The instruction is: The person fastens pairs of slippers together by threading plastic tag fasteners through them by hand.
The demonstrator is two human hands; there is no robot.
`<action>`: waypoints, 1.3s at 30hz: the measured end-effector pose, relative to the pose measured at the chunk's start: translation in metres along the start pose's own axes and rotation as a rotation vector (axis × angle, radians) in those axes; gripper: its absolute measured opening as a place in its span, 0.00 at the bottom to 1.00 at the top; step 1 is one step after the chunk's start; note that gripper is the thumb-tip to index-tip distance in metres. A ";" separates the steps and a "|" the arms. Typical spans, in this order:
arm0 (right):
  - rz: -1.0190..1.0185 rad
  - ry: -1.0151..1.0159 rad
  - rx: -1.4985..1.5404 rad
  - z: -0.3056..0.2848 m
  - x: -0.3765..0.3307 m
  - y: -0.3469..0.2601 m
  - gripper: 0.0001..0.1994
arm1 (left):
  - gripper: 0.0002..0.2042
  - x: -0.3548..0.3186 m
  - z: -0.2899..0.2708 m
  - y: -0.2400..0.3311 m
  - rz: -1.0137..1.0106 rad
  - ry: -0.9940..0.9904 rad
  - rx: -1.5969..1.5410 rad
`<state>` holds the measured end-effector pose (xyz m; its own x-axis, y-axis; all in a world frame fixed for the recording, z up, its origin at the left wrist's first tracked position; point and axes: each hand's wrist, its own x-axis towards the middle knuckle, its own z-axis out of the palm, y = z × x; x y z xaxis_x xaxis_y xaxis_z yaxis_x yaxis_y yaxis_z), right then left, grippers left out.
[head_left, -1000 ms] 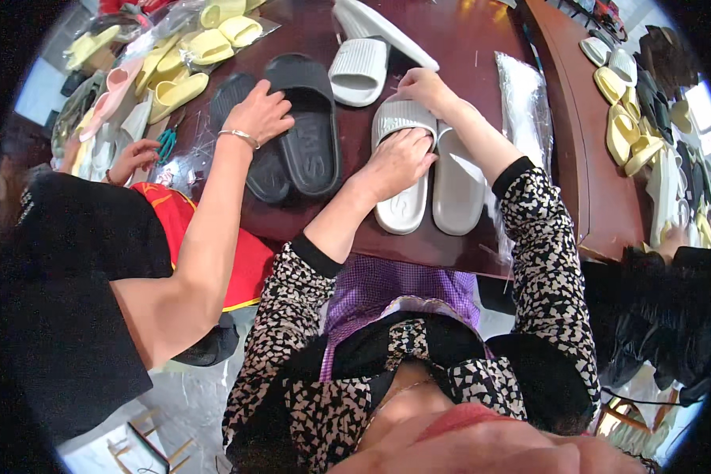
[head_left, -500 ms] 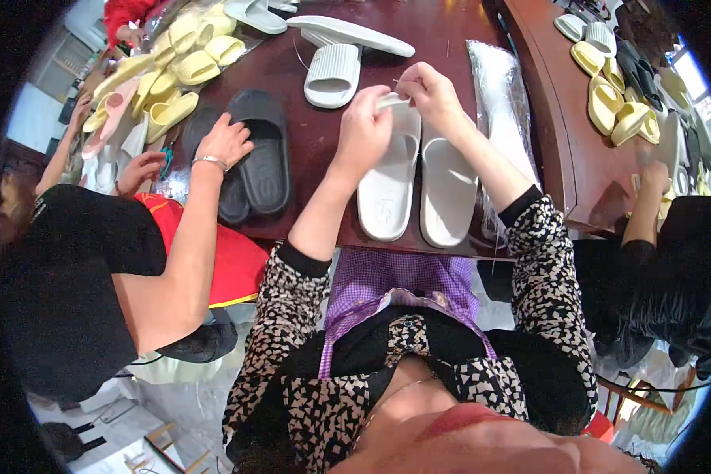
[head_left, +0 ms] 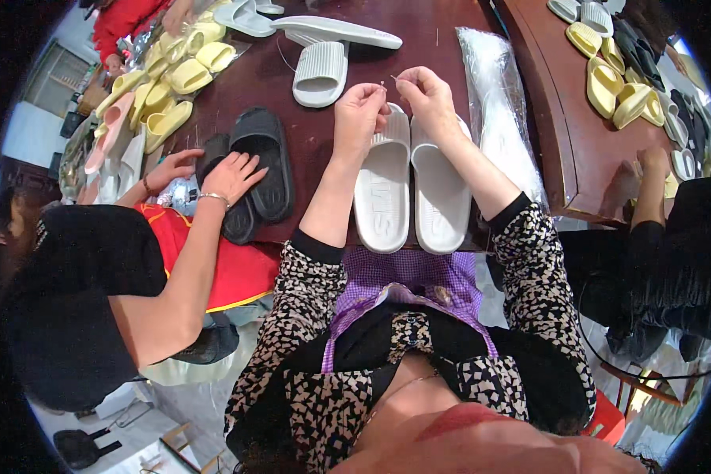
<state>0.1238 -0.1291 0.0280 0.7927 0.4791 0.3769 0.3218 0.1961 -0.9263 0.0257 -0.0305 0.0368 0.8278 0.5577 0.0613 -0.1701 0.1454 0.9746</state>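
Two pale grey slide slippers, a left one (head_left: 382, 209) and a right one (head_left: 442, 201), lie side by side on the dark red table, toes pointing away. Over the left slipper's strap, my left hand (head_left: 359, 118) is closed in a pinch with a tiny pale tip showing at its fingers. My right hand (head_left: 431, 101) pinches close beside it above the right slipper's strap, a thin pale strand end poking from its fingertips. Whether one strand joins both hands, I cannot tell. My hands partly hide both straps.
Beyond lie a ribbed grey slipper (head_left: 321, 75) and another on its side (head_left: 347, 32). Clear plastic bags (head_left: 504, 118) lie at right. At left, a co-worker's hand (head_left: 233, 178) touches black slippers (head_left: 270, 178). Yellow slippers (head_left: 167, 122) are piled far left, more (head_left: 604, 83) on the right table.
My left hand has let go of the left slipper's strap edge and lifted slightly. Both hands now pinch near each other. The co-worker's hand at left has shifted downward.
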 end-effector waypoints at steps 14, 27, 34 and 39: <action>-0.049 -0.027 -0.203 0.005 -0.017 -0.015 0.06 | 0.03 0.000 -0.003 -0.001 0.015 0.000 -0.133; -0.126 0.029 -0.285 0.004 -0.020 -0.007 0.07 | 0.03 -0.003 0.000 -0.006 0.046 0.024 -0.113; -0.138 0.023 -0.283 0.006 -0.022 -0.008 0.07 | 0.03 -0.004 0.000 -0.007 0.050 0.037 -0.116; -0.138 0.013 -0.296 0.005 -0.022 -0.010 0.06 | 0.02 -0.003 0.002 -0.008 0.038 0.052 -0.114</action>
<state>0.1009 -0.1376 0.0287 0.7370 0.4543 0.5005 0.5618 0.0001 -0.8273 0.0255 -0.0353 0.0296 0.7913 0.6058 0.0835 -0.2627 0.2134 0.9410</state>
